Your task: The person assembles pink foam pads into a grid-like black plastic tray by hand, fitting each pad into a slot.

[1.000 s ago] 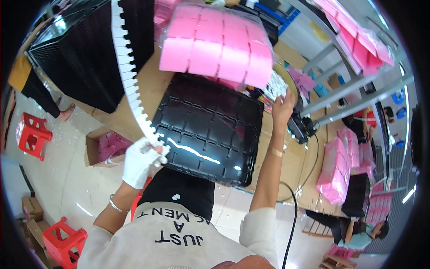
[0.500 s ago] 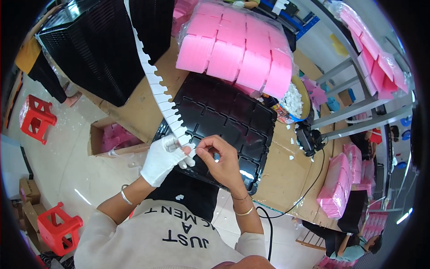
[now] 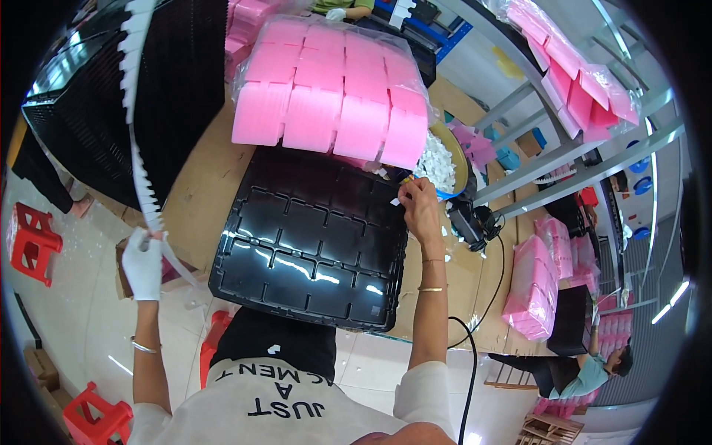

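My left hand (image 3: pixel 142 264), in a white glove, is closed round the lower end of a long white strip with teeth along one edge (image 3: pixel 137 96). The strip rises past the dark stack at the upper left, and a thin pale tail (image 3: pixel 178 265) hangs beside the glove. My bare right hand (image 3: pixel 420 211) pinches a small white piece (image 3: pixel 395 202) at the far right corner of a black moulded tray (image 3: pixel 311 237). Just beyond that hand stands a round yellow tub (image 3: pixel 463 167) heaped with small white pieces (image 3: pixel 435 169).
Pink foam blocks (image 3: pixel 334 89) in clear film lie behind the tray. Tall black stacked trays (image 3: pixel 178 96) stand at left. A black device (image 3: pixel 475 226) with a cable sits right on the cardboard-covered table (image 3: pixel 434 297). Red stools (image 3: pixel 33 241) stand left; other people are farther off.
My hands have parted. The left one has moved left and lower with the strip; the right one has gone right and farther away, toward the tub, with a small white piece.
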A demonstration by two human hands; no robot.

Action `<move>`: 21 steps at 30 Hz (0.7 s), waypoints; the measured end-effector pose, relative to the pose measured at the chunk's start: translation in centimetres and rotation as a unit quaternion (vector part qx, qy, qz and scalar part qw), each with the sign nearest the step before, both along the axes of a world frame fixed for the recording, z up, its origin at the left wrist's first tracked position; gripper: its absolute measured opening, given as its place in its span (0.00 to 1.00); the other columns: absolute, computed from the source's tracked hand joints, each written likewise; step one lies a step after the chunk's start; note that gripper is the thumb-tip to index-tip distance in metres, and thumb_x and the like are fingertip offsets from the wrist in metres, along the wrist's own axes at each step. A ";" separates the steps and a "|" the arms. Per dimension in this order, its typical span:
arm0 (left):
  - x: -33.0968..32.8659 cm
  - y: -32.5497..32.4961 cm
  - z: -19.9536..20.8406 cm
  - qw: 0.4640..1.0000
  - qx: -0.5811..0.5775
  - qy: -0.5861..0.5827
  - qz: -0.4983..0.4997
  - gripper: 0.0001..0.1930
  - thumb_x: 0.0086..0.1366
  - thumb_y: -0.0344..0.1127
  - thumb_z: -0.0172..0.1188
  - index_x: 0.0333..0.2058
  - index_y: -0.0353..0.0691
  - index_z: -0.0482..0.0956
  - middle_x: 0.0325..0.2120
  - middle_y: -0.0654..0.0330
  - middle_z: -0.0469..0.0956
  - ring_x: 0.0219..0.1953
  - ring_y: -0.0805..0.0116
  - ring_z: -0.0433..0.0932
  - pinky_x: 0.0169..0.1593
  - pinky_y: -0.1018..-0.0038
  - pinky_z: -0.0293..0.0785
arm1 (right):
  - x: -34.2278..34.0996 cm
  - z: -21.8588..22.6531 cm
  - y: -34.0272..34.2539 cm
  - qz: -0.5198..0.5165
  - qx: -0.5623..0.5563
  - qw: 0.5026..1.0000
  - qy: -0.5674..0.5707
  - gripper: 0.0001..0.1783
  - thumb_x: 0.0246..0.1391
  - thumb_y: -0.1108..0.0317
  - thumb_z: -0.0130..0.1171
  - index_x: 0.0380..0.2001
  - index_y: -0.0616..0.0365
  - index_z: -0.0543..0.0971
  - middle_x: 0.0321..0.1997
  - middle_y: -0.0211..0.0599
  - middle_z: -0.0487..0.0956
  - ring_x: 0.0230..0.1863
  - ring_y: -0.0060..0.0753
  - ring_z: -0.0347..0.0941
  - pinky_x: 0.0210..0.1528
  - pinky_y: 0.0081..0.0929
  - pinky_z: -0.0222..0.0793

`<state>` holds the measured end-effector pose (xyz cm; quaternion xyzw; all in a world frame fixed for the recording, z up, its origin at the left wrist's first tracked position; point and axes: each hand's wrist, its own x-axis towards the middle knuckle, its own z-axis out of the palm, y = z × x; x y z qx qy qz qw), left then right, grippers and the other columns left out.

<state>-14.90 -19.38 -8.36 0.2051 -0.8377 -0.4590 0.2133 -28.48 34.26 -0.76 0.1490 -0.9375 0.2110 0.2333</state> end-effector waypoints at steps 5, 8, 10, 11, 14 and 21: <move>-1.0 -2.0 -1.2 0.999 0.014 0.027 0.033 0.08 0.67 0.32 0.65 0.36 0.32 0.78 0.26 0.63 0.78 0.29 0.78 0.72 0.37 0.76 0.71 | -2.3 -1.8 1.4 0.003 0.075 0.997 0.007 0.06 0.44 0.81 0.63 0.27 0.58 0.80 0.34 0.42 0.76 0.42 0.50 0.73 0.43 0.42 0.69; -1.6 -1.5 -1.1 0.999 -0.004 -0.027 0.028 0.09 0.68 0.32 0.64 0.38 0.31 0.79 0.29 0.63 0.80 0.32 0.77 0.74 0.39 0.77 0.71 | -2.6 -2.1 0.9 -0.003 0.083 0.997 0.004 0.05 0.45 0.79 0.63 0.27 0.58 0.80 0.33 0.42 0.75 0.42 0.49 0.73 0.43 0.42 0.70; -2.3 -0.8 -1.9 0.999 0.020 -0.011 0.039 0.08 0.69 0.32 0.63 0.38 0.30 0.79 0.31 0.63 0.81 0.32 0.77 0.74 0.40 0.78 0.72 | -2.6 -2.5 0.9 0.005 0.080 0.997 0.009 0.04 0.46 0.78 0.64 0.27 0.58 0.80 0.33 0.42 0.75 0.41 0.49 0.73 0.43 0.43 0.70; -2.5 -0.4 -1.7 0.999 0.020 -0.013 0.039 0.08 0.69 0.32 0.63 0.38 0.30 0.79 0.31 0.63 0.81 0.32 0.77 0.74 0.40 0.78 0.72 | -2.6 -2.7 0.9 0.012 0.076 0.997 0.015 0.04 0.47 0.78 0.64 0.27 0.58 0.80 0.33 0.42 0.75 0.41 0.49 0.73 0.42 0.43 0.70; -3.0 1.4 -0.5 0.999 0.029 0.012 -0.009 0.09 0.69 0.32 0.63 0.39 0.30 0.79 0.32 0.62 0.82 0.33 0.77 0.75 0.40 0.78 0.72 | -2.5 -2.7 1.2 0.013 0.061 0.998 0.021 0.04 0.47 0.76 0.64 0.27 0.59 0.79 0.34 0.42 0.74 0.40 0.50 0.73 0.42 0.44 0.70; -3.1 2.0 -0.9 0.996 0.069 -0.052 -0.002 0.11 0.68 0.32 0.64 0.44 0.32 0.80 0.34 0.61 0.82 0.36 0.76 0.76 0.43 0.77 0.72 | -2.2 -2.9 0.8 0.025 0.068 0.997 0.034 0.05 0.47 0.75 0.66 0.29 0.60 0.79 0.35 0.45 0.74 0.40 0.52 0.73 0.42 0.46 0.70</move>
